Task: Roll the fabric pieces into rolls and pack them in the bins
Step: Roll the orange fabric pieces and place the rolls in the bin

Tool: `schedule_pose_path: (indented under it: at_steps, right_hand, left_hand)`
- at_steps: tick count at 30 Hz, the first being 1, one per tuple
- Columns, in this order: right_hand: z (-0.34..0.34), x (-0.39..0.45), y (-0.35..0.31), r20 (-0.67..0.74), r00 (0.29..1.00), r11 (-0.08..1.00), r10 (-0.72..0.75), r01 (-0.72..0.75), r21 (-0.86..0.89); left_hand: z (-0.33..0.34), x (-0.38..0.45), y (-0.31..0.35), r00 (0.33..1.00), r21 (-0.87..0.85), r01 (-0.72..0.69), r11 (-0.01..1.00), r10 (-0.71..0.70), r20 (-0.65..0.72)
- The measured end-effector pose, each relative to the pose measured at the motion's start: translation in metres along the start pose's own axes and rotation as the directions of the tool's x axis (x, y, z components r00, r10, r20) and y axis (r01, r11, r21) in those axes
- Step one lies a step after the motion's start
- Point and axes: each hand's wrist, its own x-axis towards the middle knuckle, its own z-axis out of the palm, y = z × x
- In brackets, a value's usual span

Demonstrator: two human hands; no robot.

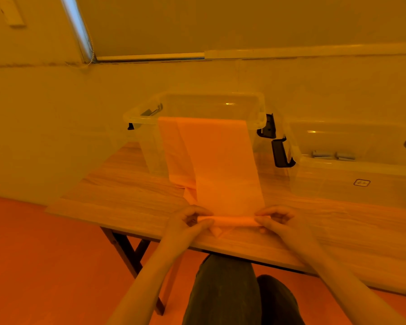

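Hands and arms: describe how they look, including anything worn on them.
Both forearms are bare up to the frame's lower edge, with no sleeves showing. The left hand and right hand wear no gloves; no rings, watch or bands are visible. Strong orange light tints everything.

Your wooden table (131,202) carries two clear plastic bins: one bin (138,118) at twelve o'clock, a second bin (338,181) at two o'clock, just beside it. An orange fabric strip (220,165) runs from the first bin's rim down onto the tabletop, its rolled end at six o'clock near the table's front edge.
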Motion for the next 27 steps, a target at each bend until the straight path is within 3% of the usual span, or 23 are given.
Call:
schedule_pose_path:
  at_steps: [9,20,27]
  right_hand:
    - [0.005,-0.014,-0.019,0.066,0.996,0.996,-0.055,0.059,-0.065]
    - [0.003,-0.023,-0.055,-0.05,0.979,0.977,-0.198,0.201,0.075]
    - [0.007,-0.026,-0.052,-0.073,0.976,0.973,-0.204,0.21,0.092]
  left_hand:
    - [-0.006,-0.014,0.012,0.999,0.013,-0.002,1.0,0.003,-0.053]
    - [-0.009,-0.02,0.057,0.977,-0.108,-0.119,0.987,0.097,-0.192]
    - [-0.013,-0.025,0.058,0.978,-0.08,-0.136,0.987,0.121,-0.168]
